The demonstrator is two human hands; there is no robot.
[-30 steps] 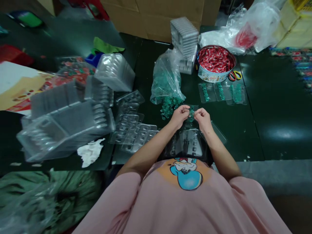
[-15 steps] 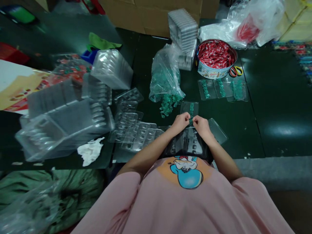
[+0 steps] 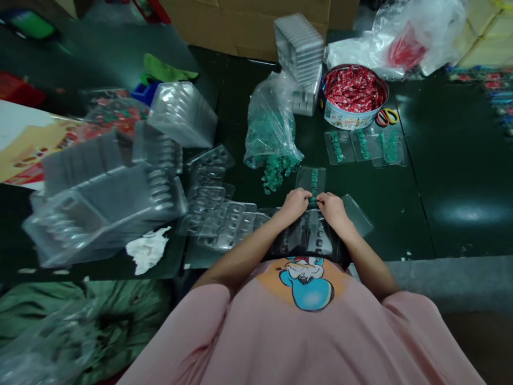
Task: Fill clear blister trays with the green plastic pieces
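Note:
A clear plastic blister tray (image 3: 304, 179) lies in front of me, with a column of small green translucent pieces (image 3: 315, 179) in its cavities. At its near end my left hand (image 3: 296, 204) and my right hand (image 3: 332, 207) meet from either side, fingertips pinched around a green piece (image 3: 313, 199). The fingers partly hide that piece. Just beyond, loose green pieces (image 3: 276, 174) spill from the mouth of a clear bag (image 3: 270, 128). More clear blister trays (image 3: 308, 235) lie close to my body under my wrists.
Filled trays (image 3: 363, 147) lie to the right, below a round tin (image 3: 352, 120) of red wrapped packets and scissors (image 3: 387, 116). Loose clear trays (image 3: 222, 219) spread at left, beside large stacked plastic trays (image 3: 104, 203) and a crumpled white tissue (image 3: 148, 248). A cardboard box (image 3: 248, 27) stands behind.
Both hands stay at the tray's near end, with only slight finger movement around the green piece. The whole view has shifted a little.

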